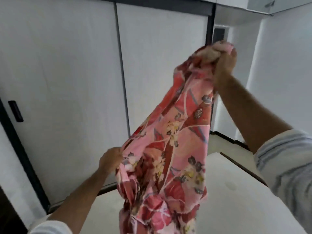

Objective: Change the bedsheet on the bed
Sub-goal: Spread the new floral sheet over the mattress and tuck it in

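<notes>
Bedsheet (170,149) (pink, floral print) hangs bunched over the bare white mattress (236,200), its lower end trailing off the frame at 6 o'clock. Left hand (109,160) pinches the sheet's edge at approx. 9 o'clock of the bundle, fingers partly hidden by cloth. Right hand (219,56) is raised toward 1 o'clock, fist clenched on the sheet's top corner. Striped sleeve (283,159) shows on the right arm. Behind: white wardrobe doors (67,65) w/ dark frames.
</notes>
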